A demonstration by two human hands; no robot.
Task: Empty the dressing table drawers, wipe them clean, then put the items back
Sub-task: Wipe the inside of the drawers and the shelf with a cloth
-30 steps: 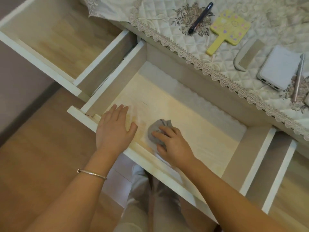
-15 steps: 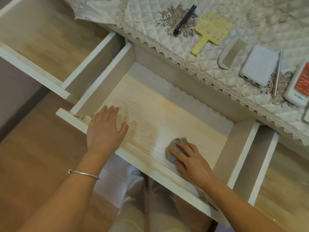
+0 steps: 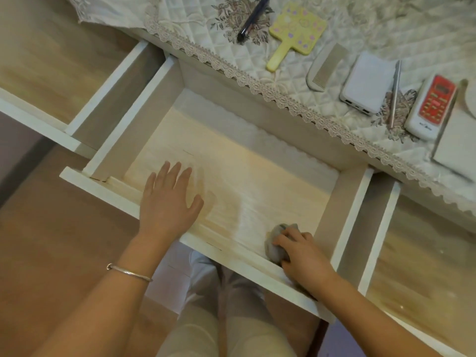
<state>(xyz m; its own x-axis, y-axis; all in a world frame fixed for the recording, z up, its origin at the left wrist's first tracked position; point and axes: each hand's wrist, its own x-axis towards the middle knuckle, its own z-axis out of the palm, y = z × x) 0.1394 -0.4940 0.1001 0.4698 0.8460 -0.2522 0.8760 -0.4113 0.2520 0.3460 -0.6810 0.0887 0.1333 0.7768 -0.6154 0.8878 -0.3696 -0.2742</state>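
Observation:
The middle drawer [image 3: 164,106] of the dressing table is pulled out, its pale wood floor bare apart from a cloth. My right hand [image 3: 301,251] grips a crumpled grey cloth [image 3: 274,247] and presses it on the drawer floor at the front right corner. My left hand [image 3: 167,202] lies flat with fingers straight over the drawer's front edge, toward the left. On the quilted tabletop [image 3: 296,81] lie a dark pen [image 3: 253,18], a yellow hand mirror [image 3: 293,32], a comb [image 3: 324,70], a white power bank [image 3: 368,86] and a red-faced remote [image 3: 431,106].
The left drawer [image 3: 74,124] and the right drawer [image 3: 371,233] also stand open. A thin metal stick [image 3: 395,94] lies beside the power bank and a white box [image 3: 456,148] sits at the right edge. My knees [image 3: 219,318] are below the middle drawer.
My right hand has slid the cloth along the drawer floor from near my left hand to the front right corner. My left hand stayed on the front edge.

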